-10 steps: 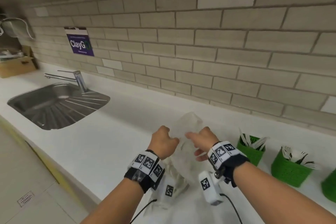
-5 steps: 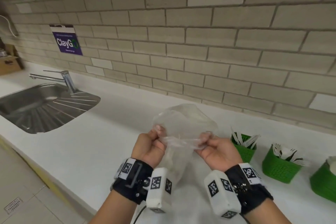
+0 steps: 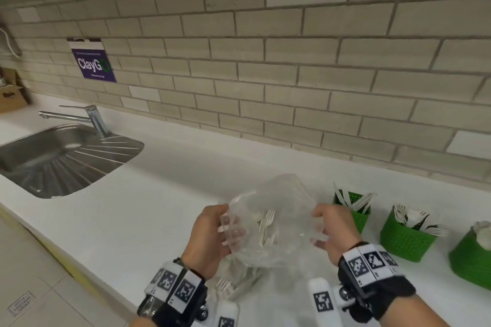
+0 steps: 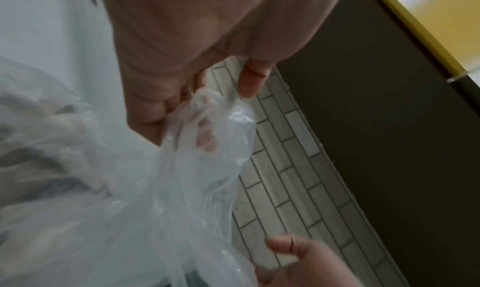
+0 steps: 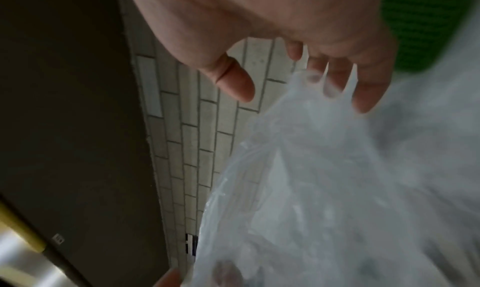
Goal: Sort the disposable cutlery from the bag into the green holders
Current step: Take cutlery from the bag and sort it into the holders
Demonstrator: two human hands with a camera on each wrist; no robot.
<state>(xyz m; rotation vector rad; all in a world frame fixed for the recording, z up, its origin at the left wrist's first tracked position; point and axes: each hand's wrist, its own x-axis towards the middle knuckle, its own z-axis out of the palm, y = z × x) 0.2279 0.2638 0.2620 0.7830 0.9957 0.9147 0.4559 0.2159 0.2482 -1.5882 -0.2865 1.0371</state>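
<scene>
Gripped at its mouth by left hand and right hand, thin clear plastic bag of white forks looked limp, slippery, best pinched by rim.

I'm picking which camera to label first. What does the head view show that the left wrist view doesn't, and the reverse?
Only the head view shows the green holders, the sink and white forks through the open bag. Only the left wrist view shows, close up, the left hand with its fingers inside the film and its thumb outside. Both show the bag, both hands and the tiled wall.
</scene>
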